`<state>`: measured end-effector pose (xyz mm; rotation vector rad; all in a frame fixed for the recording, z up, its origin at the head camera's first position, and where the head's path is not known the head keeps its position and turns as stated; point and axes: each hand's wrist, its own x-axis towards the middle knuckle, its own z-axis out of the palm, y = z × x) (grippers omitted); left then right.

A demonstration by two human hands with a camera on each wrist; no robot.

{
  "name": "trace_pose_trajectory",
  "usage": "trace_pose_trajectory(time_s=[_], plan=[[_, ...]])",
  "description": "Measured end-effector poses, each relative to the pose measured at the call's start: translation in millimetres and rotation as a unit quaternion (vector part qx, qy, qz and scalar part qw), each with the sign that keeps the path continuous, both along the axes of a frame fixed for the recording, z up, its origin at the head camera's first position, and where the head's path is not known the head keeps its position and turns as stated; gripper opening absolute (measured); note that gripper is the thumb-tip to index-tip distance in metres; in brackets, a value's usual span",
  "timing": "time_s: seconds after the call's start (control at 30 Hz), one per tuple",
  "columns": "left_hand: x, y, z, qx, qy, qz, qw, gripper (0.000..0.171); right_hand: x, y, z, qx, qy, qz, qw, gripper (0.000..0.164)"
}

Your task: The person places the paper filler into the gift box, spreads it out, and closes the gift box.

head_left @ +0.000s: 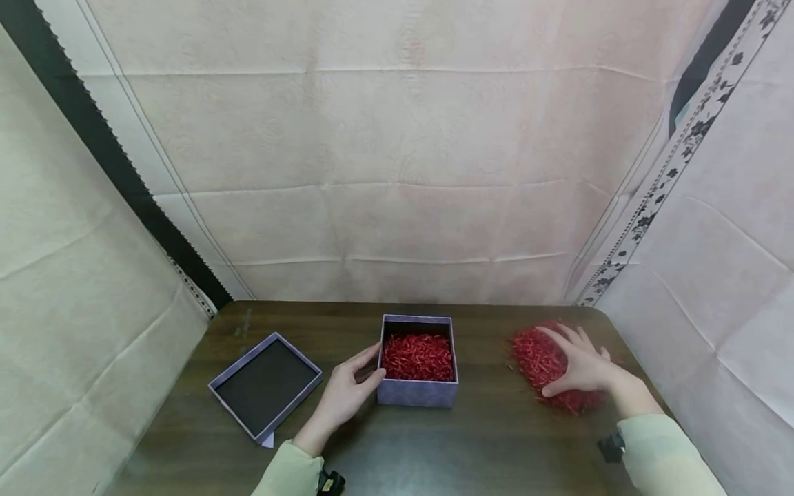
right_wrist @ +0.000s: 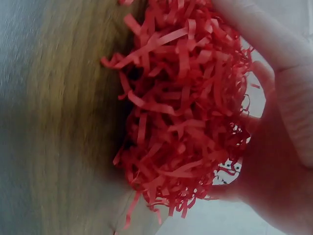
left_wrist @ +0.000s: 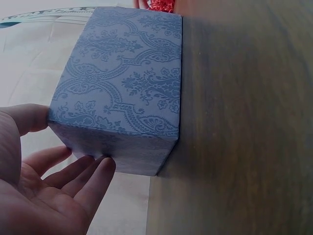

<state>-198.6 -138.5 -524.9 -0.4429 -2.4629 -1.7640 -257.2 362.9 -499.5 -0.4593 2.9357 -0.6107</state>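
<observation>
In the head view a purple-blue patterned box [head_left: 417, 394] stands upright on the table, with red shredded paper [head_left: 418, 357] inside. My left hand [head_left: 349, 394] touches the box's left side, fingers fairly straight and thumb at the near corner. The left wrist view shows the fingertips resting along that side of the box [left_wrist: 122, 73]. Over at the right, my right hand [head_left: 583, 366] lies spread over a loose pile of red shredded paper [head_left: 538, 358]. Seen from the right wrist, the strips [right_wrist: 181, 112] sit against the open palm; some fingertips are hidden behind them.
A box lid [head_left: 267, 389] with a dark inside lies upturned at the left, a small white tag [head_left: 268, 441] by its near corner. The brown wooden table [head_left: 471, 455] is bordered by pale cloth walls [head_left: 397, 151] at the back and sides.
</observation>
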Motion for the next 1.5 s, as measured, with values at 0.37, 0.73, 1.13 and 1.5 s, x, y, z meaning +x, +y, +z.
trace_pose_trajectory(time_s=[0.37,0.73,1.13,1.5], plan=[[0.5,-1,-0.2,-0.006,-0.003,0.005,1.0,0.054,-1.5,1,-1.9,-0.006,-0.066,0.014,0.998,0.126],[0.0,0,0.7,-0.007,-0.001,0.002,1.0,0.055,-3.4,6,-6.1,0.013,-0.06,-0.005,0.998,0.112],[0.1,-1,-0.4,0.001,-0.004,0.002,1.0,0.055,-4.0,12,-9.7,0.017,-0.039,0.002,0.999,0.096],[-0.4,0,-0.1,0.014,0.005,-0.001,0.9999,0.053,2.4,16,-2.2,0.016,-0.036,0.01,0.999,0.083]])
